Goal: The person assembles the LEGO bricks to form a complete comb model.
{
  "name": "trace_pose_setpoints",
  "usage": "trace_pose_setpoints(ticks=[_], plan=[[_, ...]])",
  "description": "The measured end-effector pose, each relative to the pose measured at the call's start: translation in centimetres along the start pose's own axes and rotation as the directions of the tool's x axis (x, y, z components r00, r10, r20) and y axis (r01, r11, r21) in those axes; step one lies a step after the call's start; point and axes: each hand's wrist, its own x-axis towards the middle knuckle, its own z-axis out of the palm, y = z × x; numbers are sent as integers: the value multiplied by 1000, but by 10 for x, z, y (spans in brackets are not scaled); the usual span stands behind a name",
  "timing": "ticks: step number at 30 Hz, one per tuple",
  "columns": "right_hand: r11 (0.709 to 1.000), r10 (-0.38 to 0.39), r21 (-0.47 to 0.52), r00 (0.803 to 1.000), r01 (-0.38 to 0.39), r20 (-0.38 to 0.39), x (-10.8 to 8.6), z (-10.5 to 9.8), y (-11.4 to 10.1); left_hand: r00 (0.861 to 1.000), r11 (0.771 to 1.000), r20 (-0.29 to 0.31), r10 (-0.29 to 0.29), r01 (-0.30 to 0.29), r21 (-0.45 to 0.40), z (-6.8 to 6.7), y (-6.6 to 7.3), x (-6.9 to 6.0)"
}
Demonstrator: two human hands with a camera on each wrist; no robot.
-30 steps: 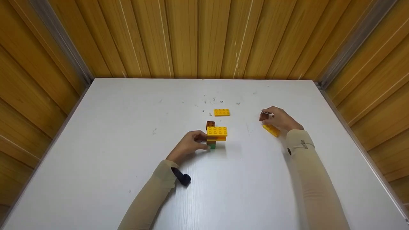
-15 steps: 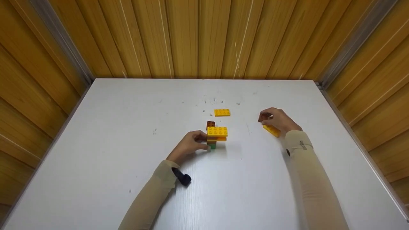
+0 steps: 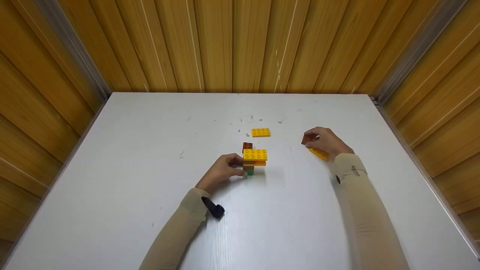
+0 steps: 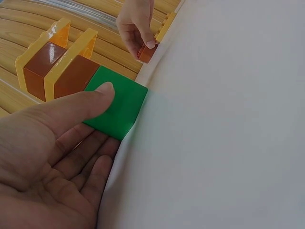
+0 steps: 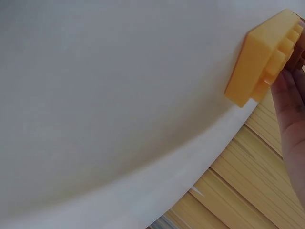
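Note:
My left hand (image 3: 222, 169) grips the base of a stack of toy building blocks (image 3: 255, 155), standing upright on the table. In the left wrist view its thumb presses the green block (image 4: 125, 102) at the bottom; brown blocks (image 4: 75, 78) alternate with yellow plates above. Over to the right, my right hand (image 3: 329, 142) pinches a brown block (image 3: 305, 139) between thumb and fingers. Right beside that hand lies a yellow plate (image 3: 318, 154), its studs showing in the right wrist view. Whether the brown block touches the table cannot be told.
Just behind the stack is another brown block (image 3: 247, 145), partly hidden by it. Farther back lies a yellow studded plate (image 3: 261, 132). The white table (image 3: 150, 142) has small dark marks and meets wood-patterned walls (image 3: 217, 45) at its back and sides.
My right hand has shifted slightly left and toward me, and the brown block in it has turned and tilted. The left hand and its stack have stayed put.

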Motion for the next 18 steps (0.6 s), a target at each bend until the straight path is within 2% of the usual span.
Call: trace_pose_setpoints(ticks=[13, 18], plan=[[999, -11, -40, 1000, 11, -7, 1, 4, -9, 1000, 1000, -6, 10, -10, 27, 0, -2, 2], [998, -30, -53, 1000, 29, -8, 2, 6, -16, 1000, 1000, -4, -7, 7, 15, 0, -2, 1]])
